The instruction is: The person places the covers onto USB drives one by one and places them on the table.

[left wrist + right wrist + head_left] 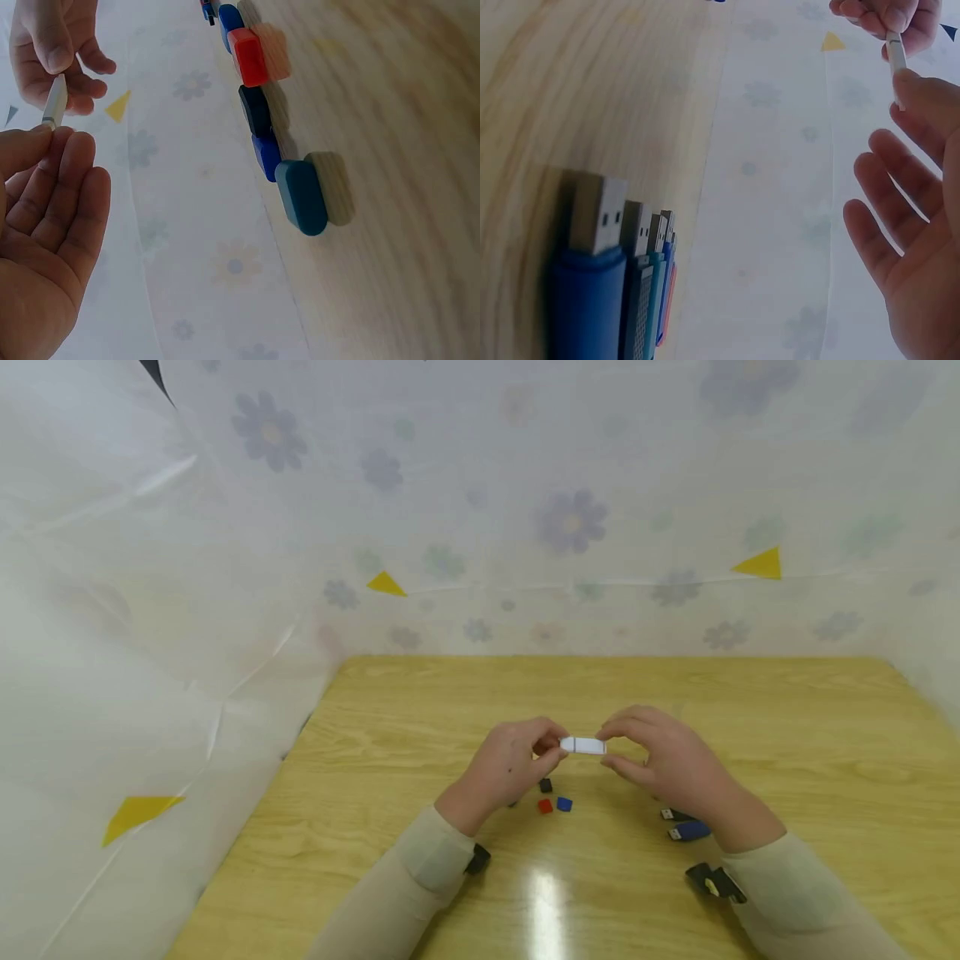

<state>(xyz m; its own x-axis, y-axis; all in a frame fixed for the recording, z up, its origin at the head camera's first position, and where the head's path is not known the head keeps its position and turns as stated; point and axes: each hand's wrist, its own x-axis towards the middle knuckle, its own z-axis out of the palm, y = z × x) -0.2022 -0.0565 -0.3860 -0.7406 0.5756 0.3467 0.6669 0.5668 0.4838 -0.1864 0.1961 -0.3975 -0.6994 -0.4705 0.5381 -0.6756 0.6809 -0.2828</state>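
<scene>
**White USB Flash Drive: Two-Handed Fingertip Hold**

The drive is held off the tabletop, between the two hands. Its left end, apparently a short cap marked off by a dark seam, is pinched between thumb and forefinger of the left hand; the other left fingers are extended. The opposite end is pinched between thumb and forefinger of the right hand, whose remaining fingers are spread apart.

The drive is judged to be light, stiff and somewhat slick. It is best taken by its flat faces, one grip on each side of the seam; sideways bending at the seam should be avoided.

On the near side of the left hand, a red cap, a black cap, a teal cap and two blue caps are laid. Below the right hand, a row of uncapped USB drives is placed, partly hidden by the wrist in the head view.
</scene>
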